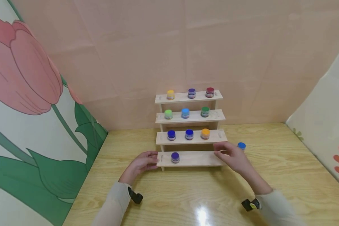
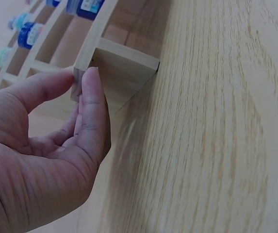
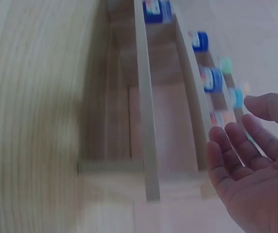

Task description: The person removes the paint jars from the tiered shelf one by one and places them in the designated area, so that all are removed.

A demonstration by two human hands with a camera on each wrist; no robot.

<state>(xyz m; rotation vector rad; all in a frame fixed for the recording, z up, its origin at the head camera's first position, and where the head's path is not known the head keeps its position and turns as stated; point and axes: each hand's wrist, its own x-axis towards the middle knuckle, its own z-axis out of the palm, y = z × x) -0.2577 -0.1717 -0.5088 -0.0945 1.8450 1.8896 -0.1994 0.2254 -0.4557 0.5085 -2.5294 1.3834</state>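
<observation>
A pale wooden stepped rack stands on the table with small paint jars on its tiers. My left hand is at the left end of the lowest board; in the left wrist view its thumb and forefinger pinch that corner. Over the right end of the same board hovers my right hand, its fingers loosely bent around nothing. A single purple jar sits toward the left of the lowest tier. On the table right of the rack, a blue-lidded jar is partly hidden behind my right hand.
The tier above holds two dark blue jars and an orange jar. Higher up are green and light blue jars, then yellow, purple and red jars. A pinkish sheet covers the back wall; tulip-printed panel at left.
</observation>
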